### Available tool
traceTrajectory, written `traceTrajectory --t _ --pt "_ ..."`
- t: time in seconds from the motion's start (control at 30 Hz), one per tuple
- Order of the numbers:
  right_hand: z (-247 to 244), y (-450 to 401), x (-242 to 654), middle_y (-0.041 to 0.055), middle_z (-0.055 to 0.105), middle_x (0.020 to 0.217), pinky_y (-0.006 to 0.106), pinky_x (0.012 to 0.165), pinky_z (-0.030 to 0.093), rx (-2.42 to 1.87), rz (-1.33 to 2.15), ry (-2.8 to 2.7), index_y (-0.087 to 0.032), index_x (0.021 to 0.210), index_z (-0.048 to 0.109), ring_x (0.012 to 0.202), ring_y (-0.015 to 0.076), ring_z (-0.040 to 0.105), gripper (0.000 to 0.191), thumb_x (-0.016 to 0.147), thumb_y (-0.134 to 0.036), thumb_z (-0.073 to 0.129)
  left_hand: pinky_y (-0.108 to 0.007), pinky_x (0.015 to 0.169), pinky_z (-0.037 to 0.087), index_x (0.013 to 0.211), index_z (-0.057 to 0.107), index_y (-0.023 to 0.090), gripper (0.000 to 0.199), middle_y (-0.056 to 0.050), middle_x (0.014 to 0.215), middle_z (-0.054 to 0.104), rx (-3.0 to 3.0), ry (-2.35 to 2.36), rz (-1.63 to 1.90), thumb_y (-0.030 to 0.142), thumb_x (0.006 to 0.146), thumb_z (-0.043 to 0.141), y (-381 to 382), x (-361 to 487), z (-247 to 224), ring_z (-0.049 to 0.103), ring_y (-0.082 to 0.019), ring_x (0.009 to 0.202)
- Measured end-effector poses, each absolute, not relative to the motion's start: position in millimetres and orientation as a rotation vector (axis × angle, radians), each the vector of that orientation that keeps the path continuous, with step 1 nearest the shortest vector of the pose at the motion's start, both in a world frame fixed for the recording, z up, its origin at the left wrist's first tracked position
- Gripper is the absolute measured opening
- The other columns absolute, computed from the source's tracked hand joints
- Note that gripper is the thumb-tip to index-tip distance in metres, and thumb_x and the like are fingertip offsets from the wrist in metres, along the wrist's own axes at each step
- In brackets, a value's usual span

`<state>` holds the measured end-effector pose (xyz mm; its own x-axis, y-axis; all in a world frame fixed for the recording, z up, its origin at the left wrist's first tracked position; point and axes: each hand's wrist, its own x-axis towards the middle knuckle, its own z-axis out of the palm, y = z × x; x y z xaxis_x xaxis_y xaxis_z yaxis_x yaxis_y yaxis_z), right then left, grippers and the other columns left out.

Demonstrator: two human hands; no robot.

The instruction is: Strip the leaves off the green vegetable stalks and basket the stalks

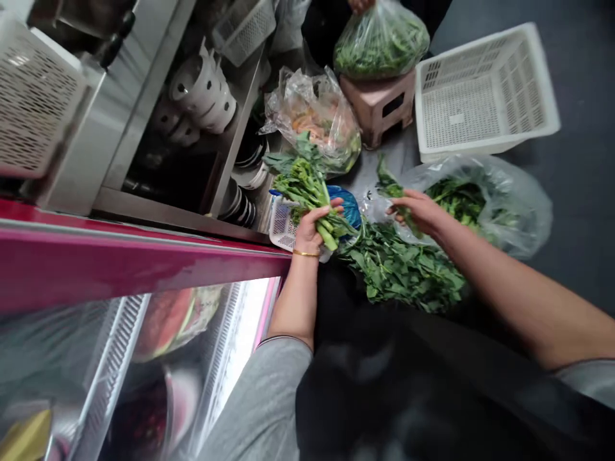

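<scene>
A bag of greens sits on the stool, left of the basket, beyond the leaf pile.

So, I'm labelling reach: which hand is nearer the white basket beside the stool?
Right. The right hand, holding a leafy sprig, is below the left edge of the white basket in view; the left hand, gripping green stalks, is farther off to the left.
</scene>
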<state>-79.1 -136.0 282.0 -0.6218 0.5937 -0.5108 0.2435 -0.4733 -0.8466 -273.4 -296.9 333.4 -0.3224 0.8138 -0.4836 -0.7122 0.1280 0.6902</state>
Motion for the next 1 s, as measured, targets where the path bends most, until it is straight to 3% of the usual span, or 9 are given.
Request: traceTrajectory --t 0.23,0.43,0.57,0.63,0.73,0.8,0.93,1.0 --pt "339 -226 35 -0.0025 0.054 0.065 0.022 0.043 0.036 -1.141 2.076 -0.953 -0.018 0.096 0.056 0.044 0.0075 0.042 0.031 0.07 -0.035 0.063 -0.026 0.062 0.049 0.072 0.066 0.012 0.014 -0.004 0.062 0.067 0.161 0.967 1.271 0.023 0.065 0.071 -292 -122 313 0.065 -0.015 0.057" --pt "363 -240 69 0.0066 0.066 0.079 0.034 0.06 0.052 -0.896 1.987 -0.756 -0.018 0.099 0.058 0.071 0.021 0.063 0.035 0.066 -0.028 0.056 -0.03 0.069 0.052 0.083 0.065 0.016 0.023 -0.003 0.067 0.067 0.216 0.864 1.273 0.027 0.064 0.07 -299 -82 328 0.068 -0.019 0.067" --pt "372 -249 71 0.0058 0.068 0.09 0.033 0.066 0.054 -0.782 1.902 -0.814 -0.02 0.098 0.057 0.083 0.0215 0.065 0.036 0.063 -0.026 0.062 -0.034 0.074 0.054 0.085 0.064 0.016 0.025 -0.004 0.075 0.07 0.216 0.844 1.24 0.02 0.06 0.069 -315 -81 336 0.069 -0.021 0.071" --pt "369 -258 63 0.0047 0.068 0.091 0.028 0.056 0.052 -0.836 1.866 -0.892 -0.021 0.099 0.055 0.078 0.0197 0.065 0.037 0.065 -0.031 0.066 -0.037 0.076 0.055 0.084 0.064 0.015 0.025 -0.006 0.077 0.071 0.205 0.79 1.173 0.022 0.06 0.068 -326 -78 336 0.07 -0.024 0.075" --pt "366 -267 52 0.0016 0.066 0.076 0.021 0.039 0.038 -0.997 1.781 -1.213 -0.021 0.097 0.055 0.051 0.0134 0.056 0.038 0.071 -0.046 0.067 -0.039 0.076 0.055 0.083 0.064 0.014 0.025 -0.008 0.074 0.071 0.229 0.76 1.13 0.022 0.06 0.067 -341 -74 339 0.07 -0.027 0.079" --pt "369 -267 48 0.0003 0.064 0.067 0.022 0.04 0.036 -1.046 1.668 -1.477 -0.019 0.088 0.056 0.043 0.0107 0.049 0.039 0.072 -0.054 0.065 -0.037 0.076 0.055 0.084 0.064 0.012 0.026 -0.01 0.077 0.071 0.265 0.771 1.163 0.02 0.06 0.067 -347 -77 345 0.07 -0.027 0.081" --pt "383 -260 44 0.0005 0.058 0.059 0.024 0.049 0.037 -1.084 1.364 -1.831 -0.018 0.067 0.055 0.051 0.0124 0.05 0.046 0.073 -0.063 0.061 -0.032 0.068 0.055 0.088 0.065 0.01 0.029 -0.011 0.081 0.071 0.274 0.775 1.229 0.018 0.061 0.067 -350 -90 359 0.07 -0.024 0.077" --pt "386 -259 41 0.0018 0.054 0.058 0.025 0.054 0.037 -1.118 1.036 -1.954 -0.018 0.06 0.05 0.056 0.0135 0.049 0.048 0.077 -0.063 0.056 -0.029 0.061 0.054 0.085 0.065 0.011 0.024 -0.009 0.075 0.07 0.223 0.783 1.282 0.019 0.062 0.067 -348 -94 364 0.068 -0.021 0.068"
